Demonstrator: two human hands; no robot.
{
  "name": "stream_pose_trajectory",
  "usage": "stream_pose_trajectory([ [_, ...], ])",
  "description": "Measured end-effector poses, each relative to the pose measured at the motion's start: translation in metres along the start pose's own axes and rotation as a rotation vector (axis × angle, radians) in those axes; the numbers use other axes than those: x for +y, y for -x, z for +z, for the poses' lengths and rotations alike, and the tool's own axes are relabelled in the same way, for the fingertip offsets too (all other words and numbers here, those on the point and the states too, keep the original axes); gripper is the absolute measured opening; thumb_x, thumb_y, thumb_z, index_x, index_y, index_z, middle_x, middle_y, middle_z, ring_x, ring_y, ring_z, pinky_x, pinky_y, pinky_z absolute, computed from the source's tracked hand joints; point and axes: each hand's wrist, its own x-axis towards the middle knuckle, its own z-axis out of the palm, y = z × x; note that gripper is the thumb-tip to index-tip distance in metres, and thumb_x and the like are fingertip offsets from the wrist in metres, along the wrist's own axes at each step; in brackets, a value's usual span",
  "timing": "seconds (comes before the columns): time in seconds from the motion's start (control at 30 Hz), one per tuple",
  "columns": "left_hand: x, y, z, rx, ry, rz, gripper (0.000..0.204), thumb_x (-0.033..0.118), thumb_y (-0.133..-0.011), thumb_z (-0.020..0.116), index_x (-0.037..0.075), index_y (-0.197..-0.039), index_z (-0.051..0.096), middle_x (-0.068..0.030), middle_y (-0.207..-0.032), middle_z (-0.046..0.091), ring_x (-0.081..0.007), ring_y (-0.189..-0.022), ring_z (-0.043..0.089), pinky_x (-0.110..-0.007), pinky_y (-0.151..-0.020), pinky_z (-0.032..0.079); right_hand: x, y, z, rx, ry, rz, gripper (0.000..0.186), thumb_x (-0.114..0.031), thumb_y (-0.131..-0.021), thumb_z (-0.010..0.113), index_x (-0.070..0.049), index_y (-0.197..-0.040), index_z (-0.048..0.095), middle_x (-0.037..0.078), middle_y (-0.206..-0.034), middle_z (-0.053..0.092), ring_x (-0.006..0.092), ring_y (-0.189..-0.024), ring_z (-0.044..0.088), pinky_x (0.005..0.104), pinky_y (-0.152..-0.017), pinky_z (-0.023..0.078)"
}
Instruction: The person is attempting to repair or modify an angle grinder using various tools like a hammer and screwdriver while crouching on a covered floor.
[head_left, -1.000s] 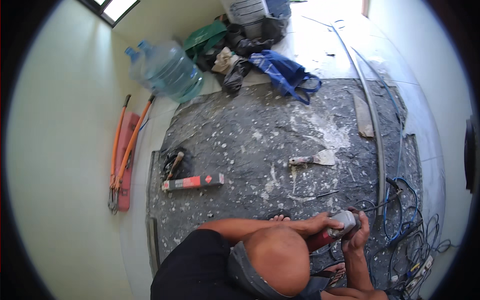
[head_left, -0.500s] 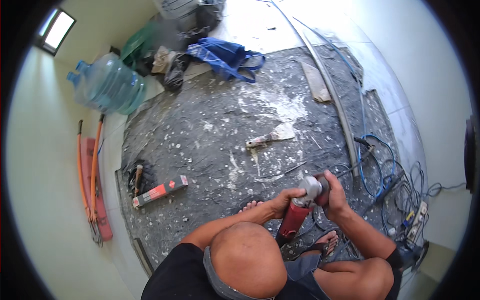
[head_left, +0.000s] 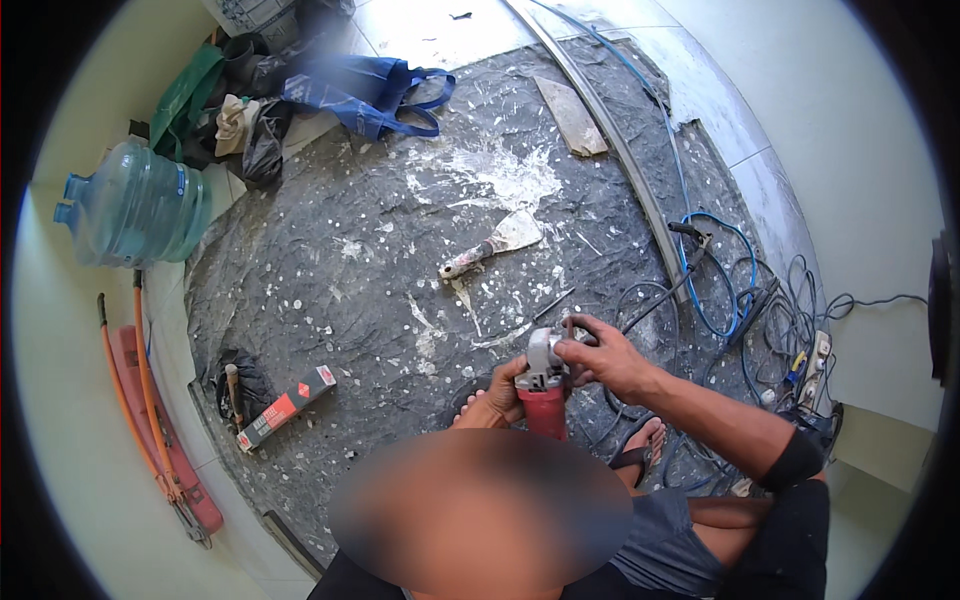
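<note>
Clock directions read from the angle grinder, 12 toward the top of the view.

Item 1. Angle grinder, red body, grey metal head. Location: between both hands, above the rough dark floor, head end toward 12. Rear end: hidden. Power connection: cannot be told.

Item 2. Left hand. Closed around the 9 o'clock side, where body meets head. Recommended use: keep this hold firm, so that the body does not twist under the other hand.

Item 3. Right hand. Fingers bent and pinching at the head's 2 o'clock side, around a dark part mostly covered. Recommended use: press evenly, fingertips off the switch and any edge; supply best cut at the power strip, at 3.

Item 4. Tangled cables, 2 to 3 o'clock, with blue hose. Judged a snag risk; best held clear of the elbow.

Item 5. Sandalled foot, 4 o'clock, near the tool. Head best turned away from it.

Item 6. Scraper, 11 o'clock, flat on the floor, untouched. Thin rod, 12 o'clock, likewise.

Item 7. Long box, 9 o'clock, well apart.
</note>
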Motion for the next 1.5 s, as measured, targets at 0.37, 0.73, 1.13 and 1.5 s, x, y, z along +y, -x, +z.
stream_pose_trajectory([
  [0.37, 0.038, -0.001, 0.003, 0.429, -0.318, 0.507, 0.054, 0.037, -0.085, 0.072, 0.0, -0.12, 0.054, -0.0086, -0.109, 0.064, -0.0202, -0.097, 0.063, -0.035, -0.085, 0.054, 0.001, -0.077, 0.023, 0.122, 0.129, -0.028, 0.082, -0.048, -0.074, 0.081, 0.01, -0.124, 0.051, 0.018, -0.108, 0.064, 0.0236, -0.093, 0.065, 0.0368, -0.069, 0.056],
  [0.73, 0.062, 0.004, 0.016, 1.033, -1.762, 0.35, 0.068, 0.032, -0.06, 0.089, -0.003, -0.11, 0.059, -0.02, -0.104, 0.062, -0.0339, -0.096, 0.063, -0.042, -0.085, 0.05, 0.0, -0.103, 0.065, 0.352, 0.475, -0.077, 0.091, -0.061, -0.068, 0.074, 0.006, -0.125, 0.052, 0.03, -0.115, 0.064, 0.0415, -0.108, 0.063, 0.0448, -0.092, 0.05],
  [1.13, 0.082, 0.02, -0.004, 0.701, -1.418, 0.358, 0.055, 0.016, -0.066, 0.083, -0.001, -0.114, 0.062, -0.008, -0.104, 0.069, -0.0177, -0.09, 0.064, -0.033, -0.085, 0.05, -0.005, -0.102, 0.088, 0.408, 0.699, -0.164, 0.092, -0.062, -0.068, 0.074, 0.004, -0.125, 0.046, 0.032, -0.113, 0.061, 0.0451, -0.106, 0.062, 0.0486, -0.089, 0.051],
  [1.5, 0.083, 0.033, -0.002, 0.774, -1.332, 0.285, 0.039, 0.004, -0.067, 0.078, -0.002, -0.102, 0.063, -0.0083, -0.099, 0.067, -0.0165, -0.091, 0.061, -0.032, -0.08, 0.05, 0.001, -0.11, 0.106, 0.34, 0.796, -0.298, 0.083, -0.063, -0.072, 0.072, -0.007, -0.126, 0.046, 0.027, -0.114, 0.058, 0.0434, -0.106, 0.062, 0.0497, -0.089, 0.05],
])
